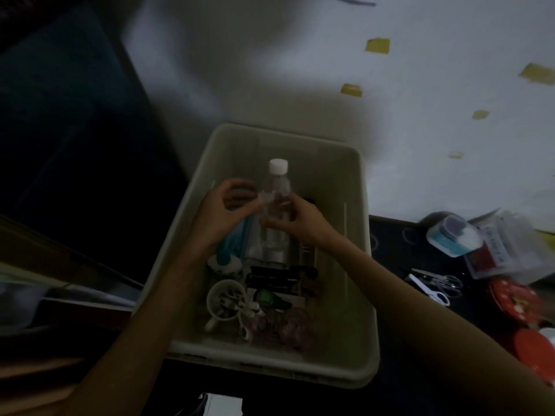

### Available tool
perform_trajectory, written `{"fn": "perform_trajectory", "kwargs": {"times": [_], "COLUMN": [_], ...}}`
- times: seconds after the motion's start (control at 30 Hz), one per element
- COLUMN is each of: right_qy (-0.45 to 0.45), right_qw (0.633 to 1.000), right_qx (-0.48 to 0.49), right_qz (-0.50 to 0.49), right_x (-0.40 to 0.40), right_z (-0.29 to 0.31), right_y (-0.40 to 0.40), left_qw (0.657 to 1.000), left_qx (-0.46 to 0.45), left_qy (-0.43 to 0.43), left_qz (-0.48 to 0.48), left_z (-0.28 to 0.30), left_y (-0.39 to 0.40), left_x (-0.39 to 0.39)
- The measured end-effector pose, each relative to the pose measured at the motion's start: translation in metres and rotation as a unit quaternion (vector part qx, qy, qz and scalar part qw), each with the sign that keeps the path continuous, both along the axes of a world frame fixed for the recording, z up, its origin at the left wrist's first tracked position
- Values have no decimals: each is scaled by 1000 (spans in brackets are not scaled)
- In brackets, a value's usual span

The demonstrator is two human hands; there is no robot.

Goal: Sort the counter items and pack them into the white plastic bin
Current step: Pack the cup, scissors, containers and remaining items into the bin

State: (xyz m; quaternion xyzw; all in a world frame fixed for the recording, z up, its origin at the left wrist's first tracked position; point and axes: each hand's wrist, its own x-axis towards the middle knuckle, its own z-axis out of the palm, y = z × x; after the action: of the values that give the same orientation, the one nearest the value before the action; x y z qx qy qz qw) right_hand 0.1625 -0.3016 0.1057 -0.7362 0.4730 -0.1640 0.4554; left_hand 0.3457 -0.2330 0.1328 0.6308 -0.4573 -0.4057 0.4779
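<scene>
Both hands settle a clear bottle into the white plastic bin.

The left hand (223,210) and right hand (300,219), fingers curled round the clear bottle (276,205), hold it at the bin's (365,265) middle, cap toward the far wall, probably fitting it lengthwise beside the blue pack (237,238) and above the small things crowding the near-left corner.

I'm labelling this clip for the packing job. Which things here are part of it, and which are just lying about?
Part of the job:
white bin
clear bottle, held by left hand and right hand
white cup, packed
scissors, on the counter
clear boxes, on the counter

Lying about:
yellow tape bits on the wall
</scene>
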Motion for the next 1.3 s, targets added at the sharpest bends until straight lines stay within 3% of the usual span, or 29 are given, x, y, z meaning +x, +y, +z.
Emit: {"fn": "perform_trajectory", "kwargs": {"times": [0.17, 0.33, 0.43, 0.63, 0.93, 1.13, 1.3], "right_qy": [14, 73, 57, 35, 42, 63, -18], "right_qw": [997, 983, 975, 946, 966, 960, 931], "right_qx": [64, 151, 195, 277, 212, 224, 286], "right_qz": [-43, -71, -90, -166, -141, -156, -224], "right_x": [15, 47, 63, 79, 84, 86, 85], "right_z": [-7, -27, -41, -59, -76, -79, -81], "right_y": [-11, -18, -18, -27, -29, -34, -38], "left_qw": [987, 963, 949, 946, 943, 944, 945], "left_qx": [105, 162, 183, 181, 182, 185, 175], "left_qy": [-117, -214, -257, -267, -276, -270, -275], "left_qz": [20, 5, -9, -13, -29, -32, -29], "left_z": [-24, -38, -40, -41, -39, -38, -38], "left_y": [-8, -9, -7, -6, -6, -5, -3], "left_x": [15, 25, 27, 27, 26, 25, 25]}}
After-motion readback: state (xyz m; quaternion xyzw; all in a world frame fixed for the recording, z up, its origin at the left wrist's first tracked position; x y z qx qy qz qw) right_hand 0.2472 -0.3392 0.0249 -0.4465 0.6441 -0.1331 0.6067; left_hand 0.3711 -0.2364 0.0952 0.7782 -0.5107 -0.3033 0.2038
